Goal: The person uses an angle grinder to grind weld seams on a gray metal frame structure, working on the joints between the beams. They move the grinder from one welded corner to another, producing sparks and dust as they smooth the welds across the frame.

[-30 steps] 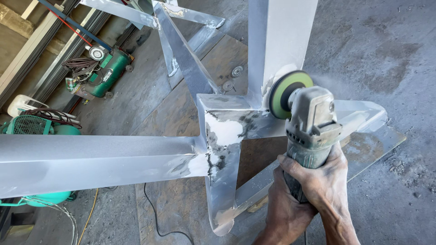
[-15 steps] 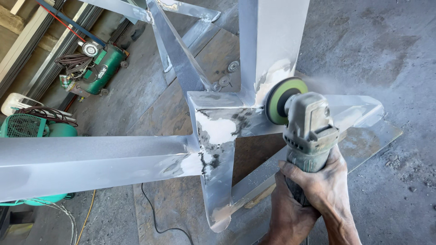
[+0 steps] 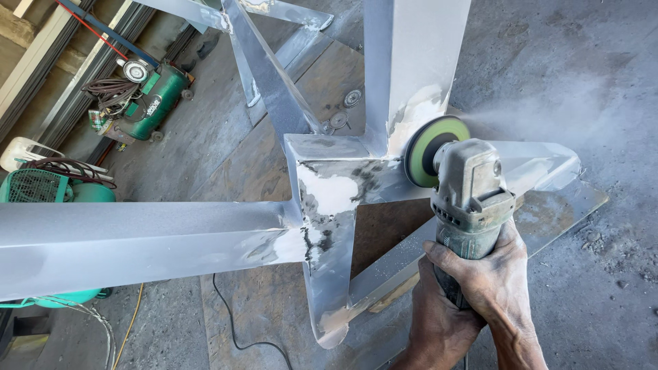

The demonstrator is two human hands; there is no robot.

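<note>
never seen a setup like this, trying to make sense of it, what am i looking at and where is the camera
The camera sits on the person's head and looks down at their own hands. Both hands, left and right, wrap the body of a grey angle grinder. Its green-backed disc presses against a silver-painted metal frame where several beams meet, and dust blows off to the right. The frame rests on a wooden board on a concrete floor. A green air compressor stands behind.
</note>
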